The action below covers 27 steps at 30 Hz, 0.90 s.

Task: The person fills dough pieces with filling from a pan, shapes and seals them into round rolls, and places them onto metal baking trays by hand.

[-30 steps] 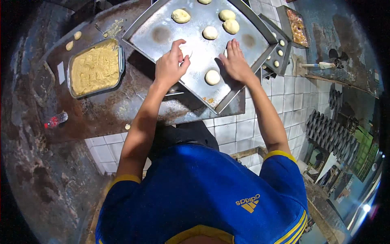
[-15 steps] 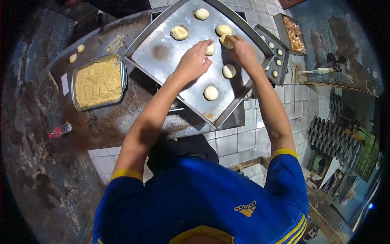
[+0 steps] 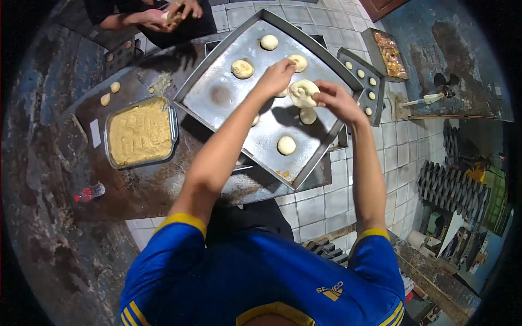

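– While the right hand [image 3: 341, 103] pinches a dough disc [image 3: 303, 93] by its edge, thumb against fingers, where is the disc?
– Raised over the metal tray [image 3: 217, 111].
– Left hand [image 3: 274, 80]?
– Fingers bunched at a dough ball [image 3: 298, 62] on the tray; cannot tell whether gripped.
– Farther out?
– Dish [image 3: 174, 130] of yellow paste [image 3: 140, 130], leftward on the surface [image 3: 141, 190].

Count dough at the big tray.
8 dough pieces: one in the right hand; others on the tray at the left hand, by its forearm, between hands, below the held one, toward the far corner, far-left edge and near corner. More possibly hidden.
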Each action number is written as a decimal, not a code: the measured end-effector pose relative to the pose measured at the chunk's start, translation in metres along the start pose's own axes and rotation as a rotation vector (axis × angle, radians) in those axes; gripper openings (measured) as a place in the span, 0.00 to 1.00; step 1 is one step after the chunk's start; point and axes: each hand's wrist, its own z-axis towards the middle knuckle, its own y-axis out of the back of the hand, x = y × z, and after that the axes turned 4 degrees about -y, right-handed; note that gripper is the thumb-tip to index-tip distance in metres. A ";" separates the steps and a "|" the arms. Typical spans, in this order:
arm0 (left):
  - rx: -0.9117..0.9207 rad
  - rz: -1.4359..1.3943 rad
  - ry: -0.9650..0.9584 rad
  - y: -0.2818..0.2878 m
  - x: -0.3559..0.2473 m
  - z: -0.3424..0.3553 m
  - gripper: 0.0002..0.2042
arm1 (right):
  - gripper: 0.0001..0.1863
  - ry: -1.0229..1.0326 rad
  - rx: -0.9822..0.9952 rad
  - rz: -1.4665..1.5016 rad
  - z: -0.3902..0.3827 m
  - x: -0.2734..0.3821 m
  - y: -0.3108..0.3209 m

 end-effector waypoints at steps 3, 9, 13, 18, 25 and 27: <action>-0.007 -0.721 0.263 0.018 -0.053 -0.076 0.27 | 0.21 0.161 -0.314 0.016 -0.021 0.006 -0.066; -0.579 -0.644 -0.005 0.076 -0.063 -0.155 0.25 | 0.17 0.417 -0.282 0.024 -0.014 0.039 -0.215; -0.705 -0.516 -0.081 0.138 -0.084 -0.203 0.29 | 0.11 0.433 -0.473 0.088 0.010 0.066 -0.302; -0.323 -1.347 -0.174 0.222 -0.057 -0.263 0.31 | 0.13 0.461 -0.439 0.301 0.047 0.091 -0.382; -0.573 -1.115 -0.093 0.316 -0.037 -0.341 0.12 | 0.12 0.458 -0.219 0.280 0.072 0.115 -0.475; -0.615 -1.101 -0.124 0.337 -0.029 -0.360 0.12 | 0.12 0.408 -0.180 0.263 0.073 0.123 -0.501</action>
